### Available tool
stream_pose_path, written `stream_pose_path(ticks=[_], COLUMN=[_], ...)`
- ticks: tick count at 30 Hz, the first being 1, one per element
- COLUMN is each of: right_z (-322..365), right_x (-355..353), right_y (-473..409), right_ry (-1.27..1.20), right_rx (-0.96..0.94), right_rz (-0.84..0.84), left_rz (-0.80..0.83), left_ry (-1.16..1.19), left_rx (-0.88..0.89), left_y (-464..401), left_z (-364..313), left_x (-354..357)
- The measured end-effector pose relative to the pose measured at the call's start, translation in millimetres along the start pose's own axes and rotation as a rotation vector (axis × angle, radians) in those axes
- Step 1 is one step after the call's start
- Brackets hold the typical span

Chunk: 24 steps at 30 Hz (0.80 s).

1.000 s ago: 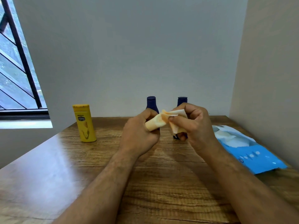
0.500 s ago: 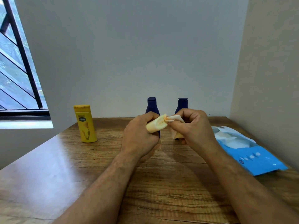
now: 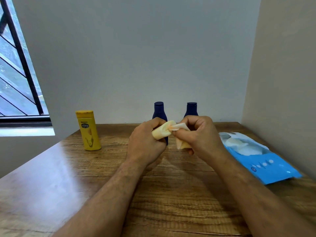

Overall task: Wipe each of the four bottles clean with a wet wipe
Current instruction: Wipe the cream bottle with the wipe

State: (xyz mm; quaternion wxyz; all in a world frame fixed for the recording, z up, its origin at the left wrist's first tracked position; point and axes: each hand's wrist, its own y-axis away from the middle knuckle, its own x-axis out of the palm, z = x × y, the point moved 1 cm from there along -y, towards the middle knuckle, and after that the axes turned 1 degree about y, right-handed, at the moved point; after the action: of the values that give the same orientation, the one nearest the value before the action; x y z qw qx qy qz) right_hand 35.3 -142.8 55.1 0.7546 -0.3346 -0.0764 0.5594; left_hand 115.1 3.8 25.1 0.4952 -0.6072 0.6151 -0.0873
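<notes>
My left hand grips a small pale yellow bottle, held tilted above the table with its end pointing right. My right hand pinches a white wet wipe against that end of the bottle; the wipe's lower part hangs below my fingers. Behind my hands stand two dark blue bottles, one on the left and one on the right, both partly hidden. A yellow bottle stands upright to the left.
A blue wet wipe pack lies flat at the right of the wooden table. Walls close the back and right sides. A barred window is at the left.
My right hand has shifted the wipe along the end of the pale bottle, and both hands sit slightly lower. The standing bottles and the pack have not moved.
</notes>
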Motion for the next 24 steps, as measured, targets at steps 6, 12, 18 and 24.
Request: stream_pose_path(ticks=[6,12,18,24], right_z=[4.3,1.0,7.5,0.9], right_x=[3.9,0.0,4.6,-0.6], right_y=[1.4,0.1,3.1,-0.9], right_ry=[0.001,-0.004,-0.043,-0.024], right_rx=[-0.007,0.016,0.000,0.093], right_rz=[0.028,-0.018,0.093,-0.075], left_rz=[0.037,-0.004,0.028,0.002], left_ry=[-0.039,0.049,0.009,0.026], left_rx=[0.036,0.003,0.031,0.011], left_y=[-0.3,0.7,0.1,0.4], left_z=[2.6,0.4,2.8,1.3], left_x=[-1.7,1.9,0.3,0.6])
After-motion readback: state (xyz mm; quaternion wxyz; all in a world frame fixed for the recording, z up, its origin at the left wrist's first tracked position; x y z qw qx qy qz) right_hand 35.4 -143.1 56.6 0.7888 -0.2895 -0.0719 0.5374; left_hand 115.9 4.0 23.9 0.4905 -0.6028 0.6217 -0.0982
